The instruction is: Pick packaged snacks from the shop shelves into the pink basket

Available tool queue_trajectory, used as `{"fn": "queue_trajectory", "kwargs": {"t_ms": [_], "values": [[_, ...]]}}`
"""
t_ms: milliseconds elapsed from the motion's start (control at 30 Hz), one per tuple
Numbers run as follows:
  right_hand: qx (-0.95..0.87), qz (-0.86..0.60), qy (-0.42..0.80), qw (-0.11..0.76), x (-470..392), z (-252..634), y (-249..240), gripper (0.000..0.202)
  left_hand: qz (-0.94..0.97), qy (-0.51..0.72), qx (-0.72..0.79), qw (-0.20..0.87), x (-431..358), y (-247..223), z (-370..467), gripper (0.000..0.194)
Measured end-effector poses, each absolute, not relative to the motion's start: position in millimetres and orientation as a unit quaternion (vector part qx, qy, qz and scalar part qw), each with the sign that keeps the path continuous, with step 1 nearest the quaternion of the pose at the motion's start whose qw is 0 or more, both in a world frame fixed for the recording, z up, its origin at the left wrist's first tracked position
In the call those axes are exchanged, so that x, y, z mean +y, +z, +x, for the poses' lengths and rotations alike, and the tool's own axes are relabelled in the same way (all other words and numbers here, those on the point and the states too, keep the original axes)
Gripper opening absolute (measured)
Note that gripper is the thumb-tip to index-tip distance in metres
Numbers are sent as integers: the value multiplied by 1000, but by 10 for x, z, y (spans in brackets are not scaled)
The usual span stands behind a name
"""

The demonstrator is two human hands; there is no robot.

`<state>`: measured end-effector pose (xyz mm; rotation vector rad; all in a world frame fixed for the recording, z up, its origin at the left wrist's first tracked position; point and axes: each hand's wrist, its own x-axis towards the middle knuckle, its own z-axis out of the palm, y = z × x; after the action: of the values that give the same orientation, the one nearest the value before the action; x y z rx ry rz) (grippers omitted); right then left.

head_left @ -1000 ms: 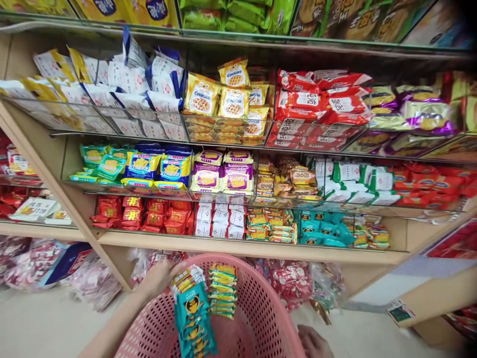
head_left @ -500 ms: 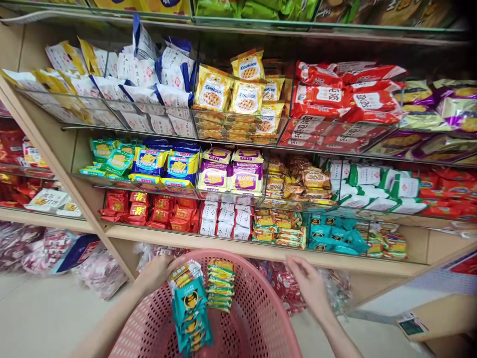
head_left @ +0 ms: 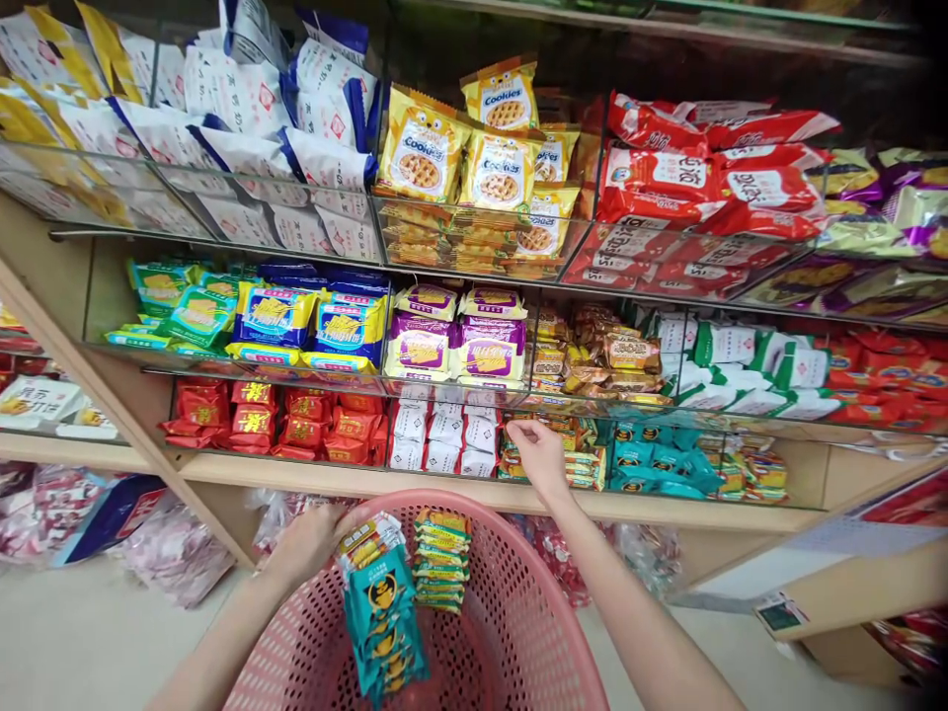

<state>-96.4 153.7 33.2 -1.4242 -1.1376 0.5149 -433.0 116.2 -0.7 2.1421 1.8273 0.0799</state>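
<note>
A left hand is closed on the far left part of the rim of a round pink plastic basket with perforated sides, which stands just in front of a light wooden shelf unit. Inside the basket, a stack of glossy teal packets with black-and-gold emblems leans on the left, with a few clear-and-yellow wrapped packets at its far end. Just beside it, on the right, lies a neat column of small yellow-and-green packets. The right hand reaches over the basket's far side to the lowest shelf, its fingers bent in front of a compartment of small orange-yellow and green packets; whether it touches or grips one, I cannot tell. Left of that compartment sit small white packets with red edges, then shiny red packets with gold print; to its right is a heap of loose teal packets. On the shelf above, purple-and-cream biscuit packets stand beside blue-and-yellow packets.
</note>
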Motion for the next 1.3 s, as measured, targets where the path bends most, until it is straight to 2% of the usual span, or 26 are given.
{"fn": "queue_trajectory", "kwargs": {"t_ms": [233, 400, 867, 1133, 1300], "values": [[-458, -644, 227, 569, 1662, -974, 374, 29, 755, 42, 631, 171, 1163, -13, -4372, 54], [-391, -678, 293, 549, 1676, -1004, 421, 30, 753, 48, 635, 167, 1157, -45, -4400, 54], [-342, -657, 368, 561, 1667, -1068, 497, 10, 749, 54, 638, 170, 1168, -73, -4404, 56], [-343, -657, 361, 566, 1669, -1100, 497, 12, 746, 53, 642, 167, 1173, -77, -4406, 54], [-393, -649, 305, 576, 1581, -1072, 387, 25, 744, 46, 644, 175, 1168, -75, -4411, 55]]}}
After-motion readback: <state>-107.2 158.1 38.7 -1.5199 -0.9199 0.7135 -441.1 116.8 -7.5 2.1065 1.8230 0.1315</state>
